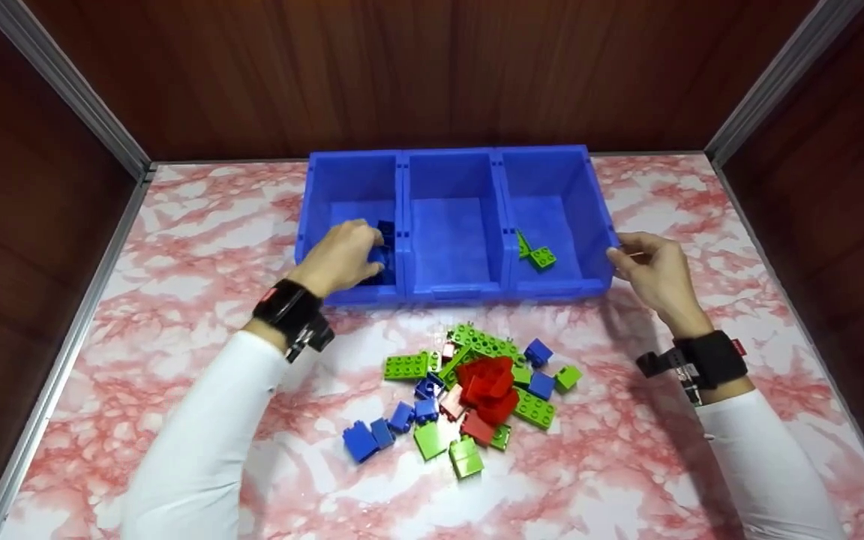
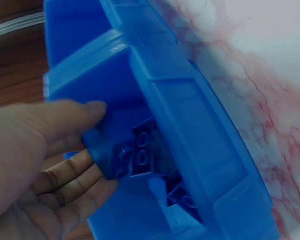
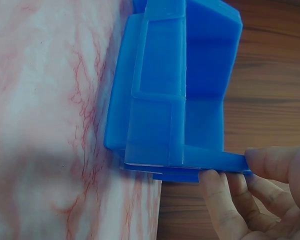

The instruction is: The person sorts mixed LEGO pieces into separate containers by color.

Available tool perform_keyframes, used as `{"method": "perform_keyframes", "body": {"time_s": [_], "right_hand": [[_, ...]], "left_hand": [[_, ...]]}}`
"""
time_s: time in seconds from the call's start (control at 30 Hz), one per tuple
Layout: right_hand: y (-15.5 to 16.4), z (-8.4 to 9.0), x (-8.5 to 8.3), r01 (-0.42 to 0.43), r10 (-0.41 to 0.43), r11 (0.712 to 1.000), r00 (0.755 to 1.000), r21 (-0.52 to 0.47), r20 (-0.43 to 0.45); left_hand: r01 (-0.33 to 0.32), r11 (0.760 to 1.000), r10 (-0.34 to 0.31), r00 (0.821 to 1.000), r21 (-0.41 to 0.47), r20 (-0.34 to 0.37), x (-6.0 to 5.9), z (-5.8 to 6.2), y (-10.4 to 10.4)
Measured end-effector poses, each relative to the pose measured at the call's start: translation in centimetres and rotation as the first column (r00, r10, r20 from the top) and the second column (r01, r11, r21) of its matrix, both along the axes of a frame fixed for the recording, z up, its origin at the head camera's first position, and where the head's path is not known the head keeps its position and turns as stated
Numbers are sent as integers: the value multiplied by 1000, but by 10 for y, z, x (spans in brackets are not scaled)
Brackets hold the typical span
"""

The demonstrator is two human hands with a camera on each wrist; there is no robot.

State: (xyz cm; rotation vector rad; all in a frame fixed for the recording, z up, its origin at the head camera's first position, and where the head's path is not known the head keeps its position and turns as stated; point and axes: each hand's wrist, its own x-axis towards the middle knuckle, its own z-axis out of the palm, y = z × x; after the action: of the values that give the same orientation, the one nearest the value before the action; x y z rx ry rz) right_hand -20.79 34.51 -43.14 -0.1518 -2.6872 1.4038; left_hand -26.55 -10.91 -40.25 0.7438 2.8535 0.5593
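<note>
A blue three-compartment bin (image 1: pixel 451 292) stands on the table. My left hand (image 1: pixel 346 255) reaches into its left compartment, among dark blue building blocks (image 2: pixel 142 155). In the left wrist view, the thumb is spread away from the fingers. One blurred blue block (image 2: pixel 101 154) overlaps the fingertips there, with a gap below the thumb. My right hand (image 1: pixel 653 270) grips the bin's right side wall, thumb on the rim and fingers against the outside. Two green building blocks (image 1: pixel 543 257) lie in the right compartment.
In front of the bin lies a loose pile of building blocks, with green blocks (image 1: pixel 406 367), blue blocks (image 1: pixel 360 441) and a red cluster (image 1: pixel 488 386) on top. Brown wood-grain panels (image 1: pixel 417 75) with metal edging enclose the marbled table (image 1: pixel 199 225) at the back and sides.
</note>
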Motion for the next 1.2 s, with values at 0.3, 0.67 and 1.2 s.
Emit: {"method": "perform_keyframes", "body": {"time_s": [0.3,0.67,1.2], "right_hand": [[-5,-1,-2,-12,11,1000,999,-15,-39],[-1,-3,-1,-7,7,1000,999,-11,-44],[0,-2,1,6,-6,1000,1000,-6,-27]], "left_hand": [[-36,999,35,998,-4,-50,-3,-14,2],[18,997,-12,996,78,-85,56,-1,-6],[78,997,-80,986,15,145,182,-32,-31]]}}
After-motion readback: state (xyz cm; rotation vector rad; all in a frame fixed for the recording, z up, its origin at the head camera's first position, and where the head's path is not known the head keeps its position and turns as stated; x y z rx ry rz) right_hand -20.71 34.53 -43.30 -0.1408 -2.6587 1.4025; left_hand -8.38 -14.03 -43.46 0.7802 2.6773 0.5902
